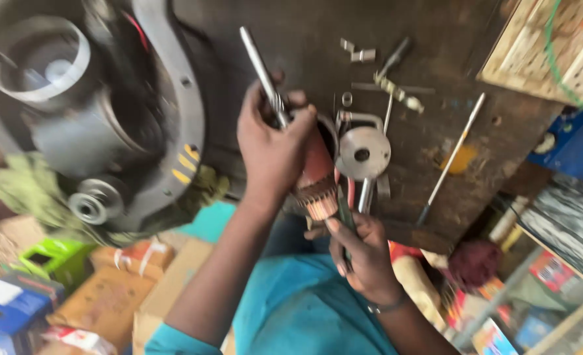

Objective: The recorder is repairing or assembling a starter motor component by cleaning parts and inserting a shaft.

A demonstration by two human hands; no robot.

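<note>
Left hand (275, 141) gripped a rod (260, 66) over the armature (317, 187); right hand (363, 253) pinched a tool (344, 210) at six o'clock; desk (436, 164) edge lay just beyond, bare room at one o'clock.

At the centre of the frame the left hand (273, 141) grips a motor armature (317, 181) with a copper commutator end and holds a long metal rod (260, 69) that slants toward the upper left. Just below it, the right hand (363, 253) pinches a thin dark tool (345, 213) against the armature's lower end. Beside them on the dark desk (291, 39) lie a round metal plate (363, 152) and a slim screwdriver (452, 158), with a large grey motor housing (88, 112) at upper left.
</note>
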